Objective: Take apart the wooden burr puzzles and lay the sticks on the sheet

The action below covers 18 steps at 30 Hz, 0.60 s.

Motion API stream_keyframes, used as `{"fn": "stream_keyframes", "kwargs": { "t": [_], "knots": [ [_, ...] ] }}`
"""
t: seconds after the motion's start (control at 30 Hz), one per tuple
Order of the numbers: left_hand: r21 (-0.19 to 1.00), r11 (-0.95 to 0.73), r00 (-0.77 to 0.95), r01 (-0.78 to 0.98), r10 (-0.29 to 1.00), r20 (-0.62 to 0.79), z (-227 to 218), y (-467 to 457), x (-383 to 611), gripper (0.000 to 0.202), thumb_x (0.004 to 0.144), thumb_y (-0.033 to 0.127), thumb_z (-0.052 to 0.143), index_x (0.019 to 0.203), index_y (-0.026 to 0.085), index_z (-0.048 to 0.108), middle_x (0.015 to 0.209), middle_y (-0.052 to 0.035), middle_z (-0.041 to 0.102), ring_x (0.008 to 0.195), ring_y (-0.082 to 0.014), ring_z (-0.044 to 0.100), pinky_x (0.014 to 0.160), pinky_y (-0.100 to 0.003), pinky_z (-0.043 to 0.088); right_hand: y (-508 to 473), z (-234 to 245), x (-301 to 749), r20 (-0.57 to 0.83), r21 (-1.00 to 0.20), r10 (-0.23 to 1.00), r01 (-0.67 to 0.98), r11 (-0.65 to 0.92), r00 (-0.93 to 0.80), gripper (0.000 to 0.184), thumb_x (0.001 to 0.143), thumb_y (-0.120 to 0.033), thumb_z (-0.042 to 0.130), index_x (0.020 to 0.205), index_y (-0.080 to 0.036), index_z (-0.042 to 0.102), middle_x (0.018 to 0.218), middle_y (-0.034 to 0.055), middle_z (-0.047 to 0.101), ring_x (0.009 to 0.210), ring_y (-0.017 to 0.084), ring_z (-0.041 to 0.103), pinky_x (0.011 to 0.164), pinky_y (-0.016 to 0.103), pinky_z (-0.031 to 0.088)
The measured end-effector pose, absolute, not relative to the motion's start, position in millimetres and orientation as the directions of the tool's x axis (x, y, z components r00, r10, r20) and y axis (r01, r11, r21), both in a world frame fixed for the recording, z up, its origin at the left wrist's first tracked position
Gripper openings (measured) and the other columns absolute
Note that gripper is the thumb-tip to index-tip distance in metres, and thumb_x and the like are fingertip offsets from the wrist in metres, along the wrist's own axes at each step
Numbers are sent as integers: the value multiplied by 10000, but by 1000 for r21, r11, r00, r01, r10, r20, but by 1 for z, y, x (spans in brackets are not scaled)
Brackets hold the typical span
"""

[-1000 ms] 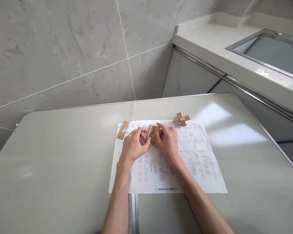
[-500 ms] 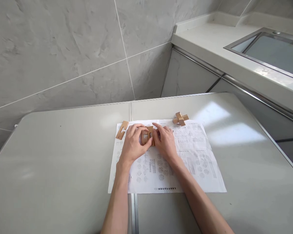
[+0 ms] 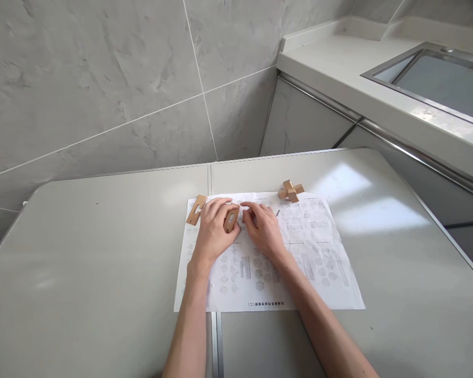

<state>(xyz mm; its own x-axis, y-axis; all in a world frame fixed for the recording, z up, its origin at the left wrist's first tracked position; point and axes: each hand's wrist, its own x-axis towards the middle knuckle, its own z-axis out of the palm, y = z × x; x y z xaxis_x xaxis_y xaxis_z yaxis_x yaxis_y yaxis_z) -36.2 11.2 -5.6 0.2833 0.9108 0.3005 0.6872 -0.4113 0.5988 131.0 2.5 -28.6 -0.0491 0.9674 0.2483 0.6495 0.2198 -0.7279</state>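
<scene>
My left hand (image 3: pixel 214 226) is closed around a slotted wooden puzzle piece (image 3: pixel 231 219), thumb at the near end and fingers at the far end. The piece stands tilted over the paper, and whether a second piece lies against it is hidden. Just to its right, my right hand (image 3: pixel 261 226) has bent fingers with a gap between forefinger and thumb; nothing shows in it. Left of my left hand, a flat notched wooden piece (image 3: pixel 194 212) lies on the sheet's corner.
A printed paper sheet (image 3: pixel 319 283) with small diagrams lies under both hands on the pale table (image 3: pixel 102 273). At its far edge rests a cross-shaped wooden block assembly (image 3: pixel 291 192). Beyond are a tiled wall (image 3: pixel 102 79) and a counter with an inset glass panel (image 3: pixel 449 79).
The wooden parts that lay flat between both hands now show as one tilted piece in my left hand. My right hand has come away from them.
</scene>
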Motion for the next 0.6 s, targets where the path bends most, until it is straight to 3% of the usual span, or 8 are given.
{"fn": "stream_keyframes", "kwargs": {
  "t": [0.27,0.47,0.6],
  "knots": [
    [535,-302,82,789,915,396,-8,13,-47,397,897,129,743,1256,275,657,1449,-102,623,1410,-343,521,1192,-548,453,2,-27,132,235,-771,971,599,217,-49,226,1085,-199,489,1205,-217,680,803,21,733,835,266,645,902,418,452],
    [567,-254,-8,784,909,418,-9,14,-48,378,933,145,735,1279,269,651,1418,-126,619,1395,-347,505,1170,-539,479,2,-27,132,234,-780,972,591,208,-33,218,1069,-206,489,1175,-229,678,790,18,727,828,264,652,904,430,465],
    [613,-301,-9,730,893,450,-7,15,-42,307,958,187,715,1252,254,653,1322,-119,671,1289,-313,593,1089,-490,530,2,-25,132,220,-815,976,548,186,-5,212,1050,-214,501,1138,-236,693,773,10,729,806,249,656,899,428,472]
  ]
}}
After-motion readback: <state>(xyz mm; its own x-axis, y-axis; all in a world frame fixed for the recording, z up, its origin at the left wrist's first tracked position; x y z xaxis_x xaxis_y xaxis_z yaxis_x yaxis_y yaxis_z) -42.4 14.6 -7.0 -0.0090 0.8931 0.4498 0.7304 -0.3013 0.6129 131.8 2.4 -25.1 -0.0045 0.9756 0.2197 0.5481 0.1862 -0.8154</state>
